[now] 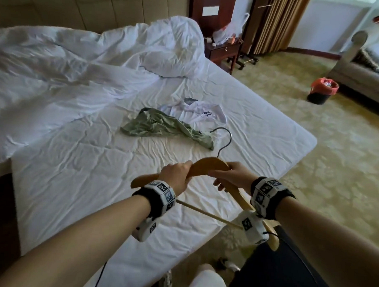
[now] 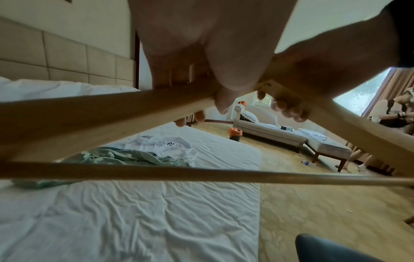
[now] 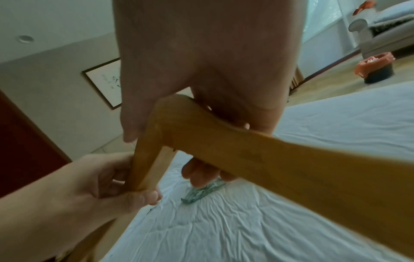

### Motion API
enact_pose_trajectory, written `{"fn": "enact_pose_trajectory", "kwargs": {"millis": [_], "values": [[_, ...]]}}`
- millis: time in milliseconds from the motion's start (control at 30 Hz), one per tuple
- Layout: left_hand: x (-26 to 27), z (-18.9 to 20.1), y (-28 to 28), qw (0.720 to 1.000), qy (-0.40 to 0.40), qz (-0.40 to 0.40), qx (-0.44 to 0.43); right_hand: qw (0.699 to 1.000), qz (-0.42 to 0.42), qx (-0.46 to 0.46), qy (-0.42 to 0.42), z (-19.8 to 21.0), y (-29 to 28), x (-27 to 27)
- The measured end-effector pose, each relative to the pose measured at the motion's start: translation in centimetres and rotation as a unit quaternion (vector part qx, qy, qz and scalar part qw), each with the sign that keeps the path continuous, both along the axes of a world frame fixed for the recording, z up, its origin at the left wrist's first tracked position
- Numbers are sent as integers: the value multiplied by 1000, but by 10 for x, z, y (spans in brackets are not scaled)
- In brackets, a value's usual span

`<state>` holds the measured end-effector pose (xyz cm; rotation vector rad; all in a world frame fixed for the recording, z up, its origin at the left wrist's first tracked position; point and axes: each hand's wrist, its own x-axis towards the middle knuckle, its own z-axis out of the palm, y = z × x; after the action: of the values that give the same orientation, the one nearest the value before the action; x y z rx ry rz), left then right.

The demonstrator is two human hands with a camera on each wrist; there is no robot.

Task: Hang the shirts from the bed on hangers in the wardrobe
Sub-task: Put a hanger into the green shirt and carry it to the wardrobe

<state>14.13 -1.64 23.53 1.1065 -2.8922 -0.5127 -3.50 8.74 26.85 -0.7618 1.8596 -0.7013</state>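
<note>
**Above the bed's near corner: a wooden hanger held in both hands, shirts lying beyond**

Above the near corner of the bed [image 1: 78,182], both hands grip one wooden hanger [image 1: 209,164]. The left hand [image 1: 178,175] has its fingers curled round the left shoulder of the hanger; the right hand [image 1: 231,176] is wrapped round the right shoulder, beside the neck. The metal hook [image 1: 224,140] rises from the crest and points away from the person, toward the clothes. The hanger's long axis runs roughly left to right across the body, its right end dropping toward the person's leg, and the thin crossbar [image 1: 207,214] passes below both wrists.

Two shirts lie on the sheet ahead of the hands and well apart from them. The green shirt [image 1: 163,128] is the nearer, crumpled, its long axis running from upper left to lower right and its lower end just beside the hook in the head view. The white shirt [image 1: 196,114] lies beyond it, touching or partly under it. Neither hand is clearly closer to the green shirt; the judgement is that one hand must let go of the hanger to reach forward.

Dark blue print shows on the white shirt, too small to read. A faint stamp on the hanger arm in the right-wrist view is illegible. The wardrobe is not in view.
</note>
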Motion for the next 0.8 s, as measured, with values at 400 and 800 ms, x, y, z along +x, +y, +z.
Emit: {"fn": "enact_pose_trajectory", "kwargs": {"millis": [400,800], "values": [[-211,-106,-170,998,17,-4,66,984,-109,63,-128,-103,-179,-188],[-334,-288,-275,982,-175,17,63,989,-143,30,24,-283,-311,-330]]}}
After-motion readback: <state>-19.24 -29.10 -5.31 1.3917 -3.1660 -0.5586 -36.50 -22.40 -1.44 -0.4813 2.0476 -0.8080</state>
